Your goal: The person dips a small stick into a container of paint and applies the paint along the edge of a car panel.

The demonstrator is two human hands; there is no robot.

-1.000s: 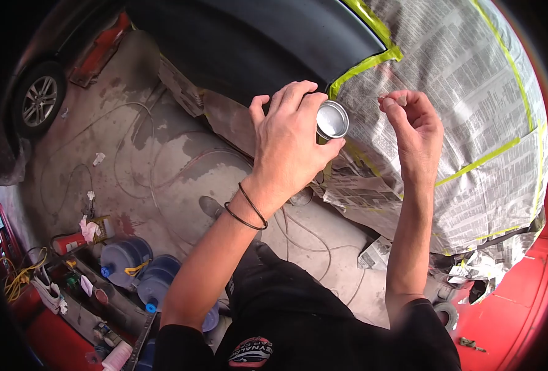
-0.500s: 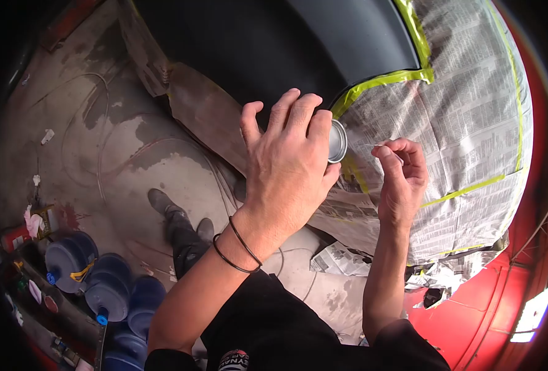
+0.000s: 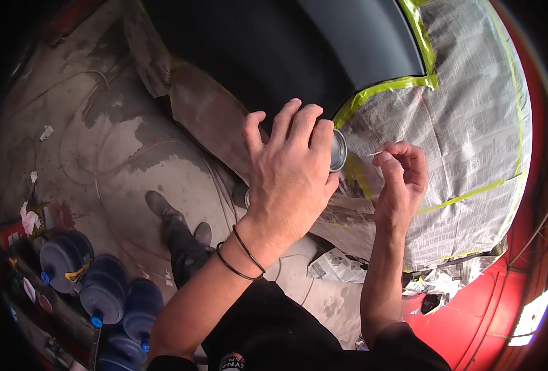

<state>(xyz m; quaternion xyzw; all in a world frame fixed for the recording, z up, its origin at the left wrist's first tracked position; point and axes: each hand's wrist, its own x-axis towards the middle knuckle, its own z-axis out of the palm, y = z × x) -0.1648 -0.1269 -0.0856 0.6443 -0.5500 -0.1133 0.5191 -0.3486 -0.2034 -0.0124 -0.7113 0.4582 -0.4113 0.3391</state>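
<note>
The left hand point(image 3: 292, 170) grips a can point(image 3: 340, 150) just below the black panel point(image 3: 286, 49); to its lower right, the right hand point(image 3: 400, 182) pinches a thin strip point(image 3: 375, 154). Newspaper point(image 3: 465, 136) borders the panel; stained floor point(image 3: 156, 164) and jugs point(image 3: 103, 287) lie to its left.

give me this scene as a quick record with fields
left hand: left hand holding a metal can
right hand: right hand pinching a small thin item, too small to identify
panel: black panel, edged partly with yellow-green tape
covering: printed paper beside the panel
floor: blue jugs, lower left of picture
</note>
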